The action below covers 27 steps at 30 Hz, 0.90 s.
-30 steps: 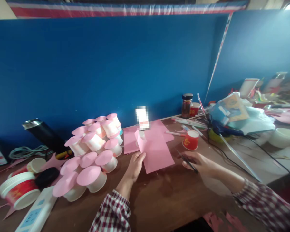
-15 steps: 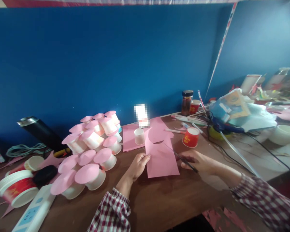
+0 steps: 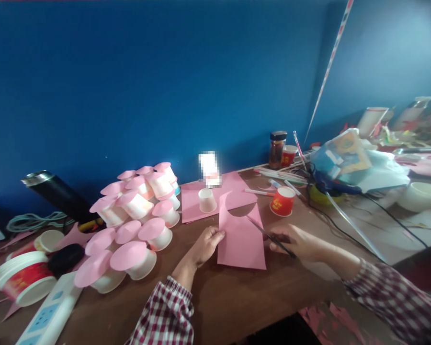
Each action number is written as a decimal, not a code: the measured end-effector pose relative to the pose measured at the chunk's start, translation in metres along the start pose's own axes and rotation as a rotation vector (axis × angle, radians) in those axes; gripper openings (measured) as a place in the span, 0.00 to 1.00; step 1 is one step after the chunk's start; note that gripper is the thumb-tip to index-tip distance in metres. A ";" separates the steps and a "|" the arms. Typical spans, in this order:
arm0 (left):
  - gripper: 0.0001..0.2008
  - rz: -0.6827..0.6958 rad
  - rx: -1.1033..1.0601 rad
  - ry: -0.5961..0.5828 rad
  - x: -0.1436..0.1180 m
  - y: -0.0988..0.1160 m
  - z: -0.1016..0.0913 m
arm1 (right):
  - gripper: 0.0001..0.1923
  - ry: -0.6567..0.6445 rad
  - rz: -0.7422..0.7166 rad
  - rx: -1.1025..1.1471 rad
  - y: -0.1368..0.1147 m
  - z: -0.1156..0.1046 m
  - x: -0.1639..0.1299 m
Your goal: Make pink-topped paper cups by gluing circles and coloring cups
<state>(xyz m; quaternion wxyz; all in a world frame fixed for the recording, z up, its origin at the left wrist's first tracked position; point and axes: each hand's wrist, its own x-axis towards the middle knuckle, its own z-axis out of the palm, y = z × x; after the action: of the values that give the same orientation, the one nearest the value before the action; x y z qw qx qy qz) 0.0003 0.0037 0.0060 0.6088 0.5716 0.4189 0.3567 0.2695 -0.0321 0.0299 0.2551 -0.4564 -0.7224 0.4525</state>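
My left hand (image 3: 209,244) pinches the left edge of a pink paper sheet (image 3: 240,244) between thumb and fingers. The sheet has a curved cut-out along its top, and its upper left strip stands up. My right hand (image 3: 290,239) is closed around a pair of dark scissors (image 3: 273,238); their thin blade reaches to the sheet's upper right part, beside the curved edge. Whether the blades are apart cannot be made out. An upside-down white paper cup (image 3: 207,201) sits just behind on more pink paper (image 3: 190,200). A red paper cup (image 3: 283,201) is near my right hand.
At left are several white cups topped with pink paper cones (image 3: 129,255), a power strip (image 3: 46,316), stacked paper cups (image 3: 25,280) and a black flask (image 3: 59,196). Markers (image 3: 280,176), a dark jar (image 3: 277,149), plastic bags (image 3: 373,170) and cables lie right. Pink scraps (image 3: 341,321) lie in front.
The pink sheet has turned slightly and its upper left strip has lifted. The scissors' tip has moved a little right and down relative to the sheet. Both hands keep their hold.
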 end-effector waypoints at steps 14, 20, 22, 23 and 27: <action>0.32 -0.112 -0.592 -0.080 0.000 0.001 0.004 | 0.21 0.277 0.210 0.375 0.009 0.029 0.004; 0.30 -0.030 -0.602 -0.083 -0.004 -0.001 0.027 | 0.21 0.423 0.230 0.515 -0.007 0.053 0.013; 0.31 -0.032 -0.599 0.048 -0.003 -0.003 0.035 | 0.21 0.437 0.234 0.534 -0.010 0.061 0.016; 0.30 -0.018 -0.598 0.132 -0.002 -0.005 0.038 | 0.21 0.437 0.226 0.534 -0.010 0.065 0.018; 0.23 -0.008 -0.568 0.337 0.005 -0.013 0.041 | 0.22 0.429 0.179 0.502 -0.006 0.075 0.021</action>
<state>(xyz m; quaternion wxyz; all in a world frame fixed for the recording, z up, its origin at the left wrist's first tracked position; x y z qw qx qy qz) 0.0391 -0.0094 -0.0076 0.6675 0.3103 0.3998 0.5462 0.1988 -0.0464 -0.0005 0.4648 -0.5256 -0.4756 0.5305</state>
